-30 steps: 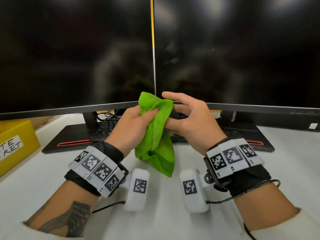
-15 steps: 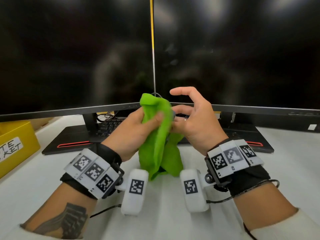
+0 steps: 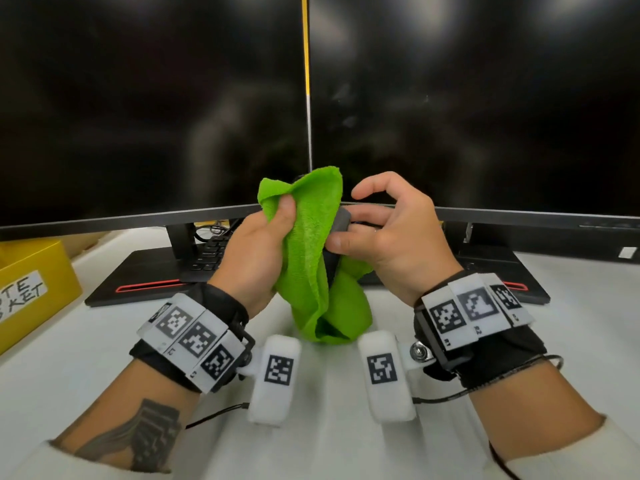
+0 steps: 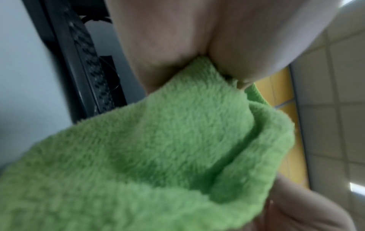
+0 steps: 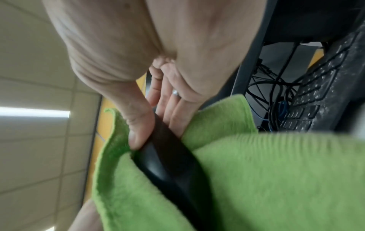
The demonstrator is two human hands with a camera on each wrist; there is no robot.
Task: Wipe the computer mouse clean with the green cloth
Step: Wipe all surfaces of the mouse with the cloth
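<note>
At the centre of the frame, above a white desk (image 3: 571, 306), a black mouse (image 5: 168, 164) was held by the right hand (image 3: 391, 240), thumb and fingers closed around it. A green cloth (image 3: 311, 258) was gripped by the left hand (image 3: 256, 251) and pressed against the mouse, most of which appeared hidden by folds. Two dark monitors (image 3: 138, 98) were seen behind, and a yellow box (image 3: 38, 271) at lower left.

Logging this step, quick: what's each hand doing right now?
Left hand: closed, gripping the green cloth.
Right hand: closed, pinching the black computer mouse between thumb and fingers.
</note>
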